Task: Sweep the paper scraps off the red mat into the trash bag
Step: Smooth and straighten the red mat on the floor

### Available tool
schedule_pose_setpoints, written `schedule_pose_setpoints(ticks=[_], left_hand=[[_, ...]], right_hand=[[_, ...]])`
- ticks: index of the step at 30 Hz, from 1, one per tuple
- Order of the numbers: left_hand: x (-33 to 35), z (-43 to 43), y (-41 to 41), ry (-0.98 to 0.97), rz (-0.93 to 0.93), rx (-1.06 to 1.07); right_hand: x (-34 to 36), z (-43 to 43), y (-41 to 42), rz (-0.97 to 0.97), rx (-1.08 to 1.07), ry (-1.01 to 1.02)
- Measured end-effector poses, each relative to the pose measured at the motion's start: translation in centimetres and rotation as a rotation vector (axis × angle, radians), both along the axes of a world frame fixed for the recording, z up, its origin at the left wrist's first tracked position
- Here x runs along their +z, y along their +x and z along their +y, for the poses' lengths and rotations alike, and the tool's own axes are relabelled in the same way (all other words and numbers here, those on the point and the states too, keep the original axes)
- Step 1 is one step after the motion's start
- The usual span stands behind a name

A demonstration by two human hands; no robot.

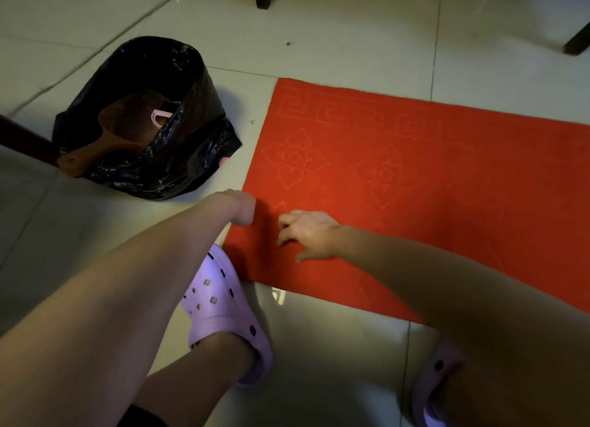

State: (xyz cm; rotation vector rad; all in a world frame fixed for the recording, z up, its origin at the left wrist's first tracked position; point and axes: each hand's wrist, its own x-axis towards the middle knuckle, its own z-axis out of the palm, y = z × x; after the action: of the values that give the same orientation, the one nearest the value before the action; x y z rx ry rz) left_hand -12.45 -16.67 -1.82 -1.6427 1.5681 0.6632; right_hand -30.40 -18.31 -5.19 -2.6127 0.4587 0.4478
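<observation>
At the far left a dark wooden leg (22,139) slants across the tiled floor (319,37). Just beside it the black trash bag (191,158) stands open on the tiles, with a brown scoop (127,126) lying in its mouth, handle poking out toward the leg, and a small pink loop (159,117) next to it. The bag sits near the left edge of the red mat (415,171) but does not touch it. The left hand (239,208) is at that same mat edge, wrist bent down and fingers tucked out of sight, so its grip cannot be told. Below it a lilac clog (217,305) touches the mat's near corner. To the right, the right hand (309,235) rests on the mat with fingers spread and loosely bent, fingertips on the fabric, holding nothing. A second clog (437,382) shows at the lower right.
</observation>
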Motion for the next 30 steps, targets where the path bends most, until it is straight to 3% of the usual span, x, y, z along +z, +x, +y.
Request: schedule_pose_setpoints(ticks=[4,9,16,24,30], left_hand=[[-0.2,-1.4,-2.8,-0.182,0.12,0.006],[-1.7,-2.4,-5.1,-0.221,0.215,-0.093],[-0.8,-4.3,-6.0,-0.15,0.297,0.03],[-1.5,-4.0,-13.6,-0.171,0.366,-0.004],[-1.7,-6.5,-20.8,-0.117,0.378,-0.14]], right_hand=[[-0.6,0.1,0.2,-0.005,-0.005,0.005],[-1.0,-0.7,0.0,-0.025,-0.058,0.1],[0.2,-4.1,-2.4,0.059,-0.023,0.06],[2.3,-7.9,-11.3,0.384,-0.048,-0.036],[1.5,-5.9,-21.9,0.311,-0.245,0.044]])
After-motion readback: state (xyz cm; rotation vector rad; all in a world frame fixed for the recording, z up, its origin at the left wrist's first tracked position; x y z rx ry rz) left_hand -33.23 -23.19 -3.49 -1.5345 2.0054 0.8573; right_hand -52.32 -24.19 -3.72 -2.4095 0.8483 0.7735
